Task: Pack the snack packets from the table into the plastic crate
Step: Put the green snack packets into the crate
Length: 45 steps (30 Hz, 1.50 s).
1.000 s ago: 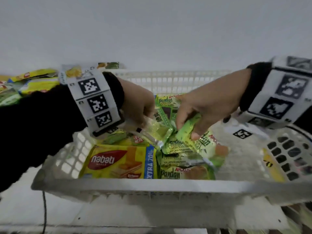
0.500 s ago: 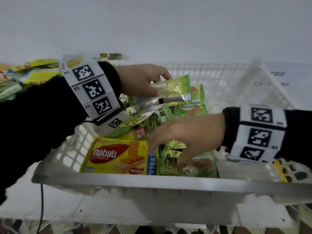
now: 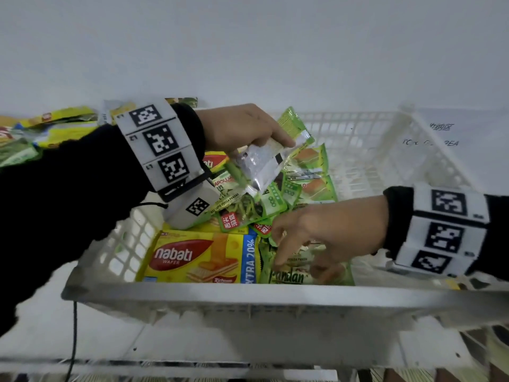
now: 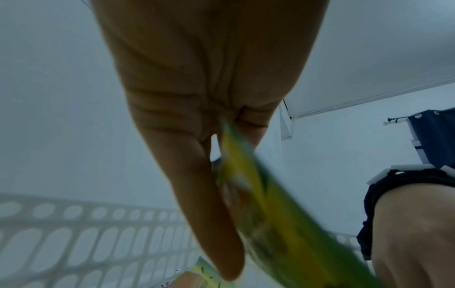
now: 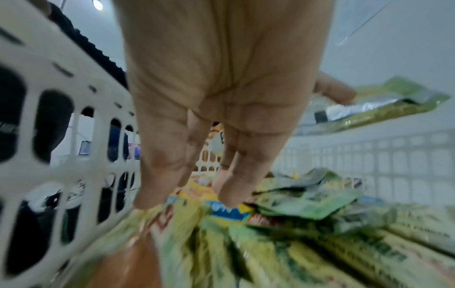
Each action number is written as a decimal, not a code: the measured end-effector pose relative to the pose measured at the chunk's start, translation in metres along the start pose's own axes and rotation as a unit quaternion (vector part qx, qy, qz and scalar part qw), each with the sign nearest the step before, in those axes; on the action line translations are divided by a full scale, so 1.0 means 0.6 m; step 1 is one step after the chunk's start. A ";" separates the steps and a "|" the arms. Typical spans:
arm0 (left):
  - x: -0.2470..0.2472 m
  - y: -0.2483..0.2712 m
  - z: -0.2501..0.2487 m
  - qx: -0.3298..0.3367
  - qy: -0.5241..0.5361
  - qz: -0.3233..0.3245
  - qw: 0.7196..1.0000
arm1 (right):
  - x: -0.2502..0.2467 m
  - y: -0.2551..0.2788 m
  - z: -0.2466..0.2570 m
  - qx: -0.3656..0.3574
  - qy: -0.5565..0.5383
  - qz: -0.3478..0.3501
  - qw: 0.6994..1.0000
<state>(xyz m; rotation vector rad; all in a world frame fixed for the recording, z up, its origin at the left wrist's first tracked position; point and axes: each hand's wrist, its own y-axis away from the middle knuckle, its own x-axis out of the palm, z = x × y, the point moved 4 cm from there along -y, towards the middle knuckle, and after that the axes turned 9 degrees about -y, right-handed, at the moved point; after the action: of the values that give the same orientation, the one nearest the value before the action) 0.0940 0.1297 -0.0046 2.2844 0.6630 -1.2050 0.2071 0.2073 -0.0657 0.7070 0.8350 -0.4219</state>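
Looking down from the head view, left hand point(image 3: 242, 128) pinching one green packet point(image 3: 275, 158) above white crate point(image 3: 275, 296), right hand point(image 3: 325, 232) fingers spread, pressing piled packets point(image 3: 303, 188) too overlapped to count, one yellow wafer pack point(image 3: 201, 257), left wrist view blurred, right wrist view fingertips point(image 5: 229, 194) straight.

Both arms are wearing black sleeves point(image 3: 68, 172). Each wrist is carrying a white band point(image 3: 159, 146) bearing square black-and-white markers; under the left one a white camera block point(image 3: 192, 208) is showing another marker.
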 end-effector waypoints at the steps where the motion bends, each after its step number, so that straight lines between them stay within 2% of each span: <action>1: 0.000 0.001 0.003 -0.014 0.002 0.016 1.000 | -0.002 0.008 -0.003 0.017 -0.044 0.010 0.999; 3: 0.003 0.004 0.003 -0.017 -0.015 0.054 0.998 | -0.008 0.017 0.003 -0.011 -0.098 0.005 0.995; 4: 0.005 0.005 0.000 -0.007 -0.028 0.071 0.997 | -0.009 0.017 0.005 -0.032 -0.088 -0.007 0.996; 7: 0.008 0.007 -0.007 0.019 -0.082 0.093 0.992 | 0.034 -0.006 -0.006 -0.031 0.005 0.068 0.997; 8: 0.008 0.008 -0.009 0.033 -0.101 0.090 0.990 | 0.048 -0.012 -0.010 -0.013 0.046 0.097 0.994; 10: 0.008 0.008 -0.015 0.057 -0.145 0.074 0.985 | 0.057 -0.014 -0.019 0.018 0.055 0.118 0.991; 13: 0.002 0.008 -0.024 0.078 -0.214 0.028 0.973 | 0.037 -0.002 -0.011 0.014 -0.009 0.109 0.994; 15: 0.003 0.006 -0.030 0.092 -0.277 0.021 0.956 | -0.001 0.024 0.002 0.009 -0.085 0.070 0.994; 17: 0.007 0.003 -0.035 0.095 -0.322 0.022 0.942 | -0.053 0.057 0.019 -0.020 -0.146 0.000 0.989; 21: 0.032 -0.015 -0.050 0.081 -0.319 0.075 0.941 | -0.142 0.133 0.024 0.006 -0.246 -0.150 0.958; 27: 0.100 -0.035 -0.078 0.073 -0.214 0.181 0.957 | -0.181 0.189 -0.011 0.092 -0.201 -0.296 0.929; 29: 0.128 -0.038 -0.081 0.070 -0.201 0.214 0.953 | -0.177 0.188 -0.021 0.122 -0.177 -0.307 0.927; 32: 0.164 -0.037 -0.085 0.078 -0.214 0.258 0.939 | -0.165 0.181 -0.032 0.148 -0.156 -0.287 0.934; 39: 0.183 -0.040 -0.085 0.102 -0.317 0.225 0.916 | -0.154 0.172 -0.047 0.157 -0.143 -0.269 0.939; 42: 0.176 -0.035 -0.085 0.129 -0.278 0.208 0.929 | -0.155 0.174 -0.048 0.164 -0.134 -0.266 0.940; 45: 0.175 -0.020 -0.082 0.153 -0.224 0.264 0.926 | -0.154 0.177 -0.048 0.169 -0.140 -0.265 0.939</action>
<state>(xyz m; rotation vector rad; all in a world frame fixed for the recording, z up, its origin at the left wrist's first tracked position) 0.1696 0.1892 -0.0708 2.0906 -0.3139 -1.5371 0.1987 0.3083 0.0357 0.7095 0.6782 -1.1478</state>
